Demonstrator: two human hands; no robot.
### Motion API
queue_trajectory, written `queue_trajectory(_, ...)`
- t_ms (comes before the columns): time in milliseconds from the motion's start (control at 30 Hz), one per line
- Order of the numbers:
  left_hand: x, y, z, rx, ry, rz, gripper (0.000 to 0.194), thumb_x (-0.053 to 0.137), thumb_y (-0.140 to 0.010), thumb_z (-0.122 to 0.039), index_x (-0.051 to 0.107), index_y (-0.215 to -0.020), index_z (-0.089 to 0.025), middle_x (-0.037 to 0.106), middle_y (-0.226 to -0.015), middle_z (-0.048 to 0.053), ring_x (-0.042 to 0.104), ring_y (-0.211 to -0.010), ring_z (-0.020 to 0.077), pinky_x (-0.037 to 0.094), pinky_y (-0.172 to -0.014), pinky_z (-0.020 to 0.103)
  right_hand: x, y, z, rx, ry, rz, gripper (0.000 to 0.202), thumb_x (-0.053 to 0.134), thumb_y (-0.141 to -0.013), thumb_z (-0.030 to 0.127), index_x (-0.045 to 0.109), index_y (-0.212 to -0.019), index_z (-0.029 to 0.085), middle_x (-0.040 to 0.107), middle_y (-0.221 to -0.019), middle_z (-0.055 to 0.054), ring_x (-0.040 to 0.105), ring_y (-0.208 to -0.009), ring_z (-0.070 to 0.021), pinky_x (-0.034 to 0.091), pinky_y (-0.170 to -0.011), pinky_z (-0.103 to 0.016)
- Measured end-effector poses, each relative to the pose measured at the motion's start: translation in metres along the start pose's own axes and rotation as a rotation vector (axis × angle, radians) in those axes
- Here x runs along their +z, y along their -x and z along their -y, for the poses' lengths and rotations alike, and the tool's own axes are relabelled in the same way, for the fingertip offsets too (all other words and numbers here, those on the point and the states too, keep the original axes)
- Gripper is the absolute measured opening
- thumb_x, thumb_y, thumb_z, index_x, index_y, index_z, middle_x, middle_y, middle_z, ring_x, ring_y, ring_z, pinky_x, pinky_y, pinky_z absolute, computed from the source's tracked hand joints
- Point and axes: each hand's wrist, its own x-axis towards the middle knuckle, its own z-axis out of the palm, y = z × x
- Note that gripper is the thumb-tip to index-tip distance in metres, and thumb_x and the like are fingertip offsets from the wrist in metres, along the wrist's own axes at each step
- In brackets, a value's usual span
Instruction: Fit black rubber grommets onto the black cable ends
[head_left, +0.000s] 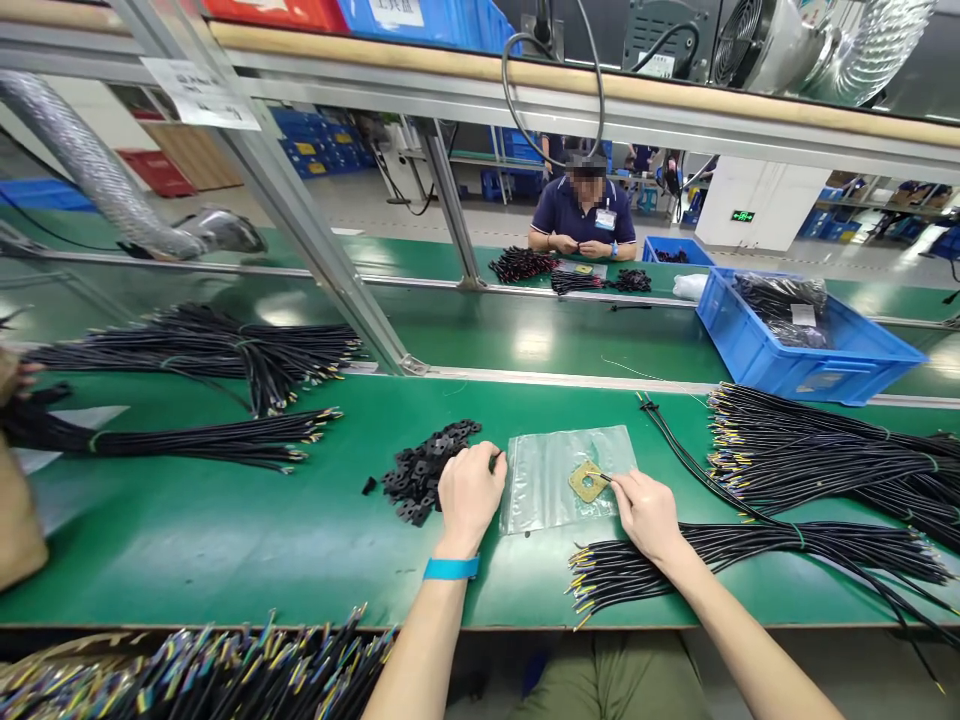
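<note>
My left hand (471,492), with a blue band at the wrist, is closed in a pinch beside a pile of small black parts (420,470); a bit of something dark shows at its fingertips. My right hand (649,510) pinches a thin black cable, whose end points at a yellowish square plate (587,481) with a central hole. That plate lies on a clear plastic bag (540,480) between my hands. Below my right forearm is a bundle of black cables (735,550) with stripped, coloured wire ends.
More cable bundles lie at right (817,450) and left (217,440). A blue bin (802,370) stands behind the metal rail. A metal post (322,230) slants at centre left. One person (581,215) sits opposite; another person's arm (16,500) reaches in at the left edge.
</note>
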Motion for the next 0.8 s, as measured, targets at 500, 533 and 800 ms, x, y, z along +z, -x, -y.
queue_trajectory(500,0.040,0.015,-0.084,-0.359,1.261,0.526,0.037,0.077,-0.070,-0.040,0.075,-0.100,-0.017,0.074,-0.107,0.012,0.071,-0.079,0.0188,0.056,-0.078,0.031,-0.004,-0.001,0.006,0.086,-0.276,-0.231,0.024,0.046,-0.097,0.025,0.069,-0.097,0.019,0.067,-0.078,-0.005,0.061,-0.066,-0.0149,0.047,-0.063,-0.026)
queue_trajectory(533,0.040,0.016,-0.084,-0.364,1.270,0.519,0.037,0.077,-0.071,-0.040,0.075,-0.100,-0.017,0.074,-0.108,0.012,0.071,-0.080,0.0193,0.056,-0.079,0.031,-0.002,-0.001,0.005,0.088,-0.266,-0.229,0.023,0.046,-0.097,0.024,0.069,-0.097,0.018,0.067,-0.078,-0.005,0.061,-0.066,-0.0149,0.047,-0.063,-0.026)
queue_trajectory(800,0.036,0.021,-0.084,-0.348,1.250,0.498,0.034,0.076,-0.072,-0.038,0.075,-0.099,-0.017,0.074,-0.106,0.012,0.072,-0.082,0.0205,0.057,-0.082,0.033,-0.002,0.000,0.006,0.040,-0.173,-0.231,0.023,0.047,-0.097,0.022,0.069,-0.100,0.018,0.068,-0.080,-0.007,0.063,-0.071,-0.0168,0.048,-0.067,-0.028)
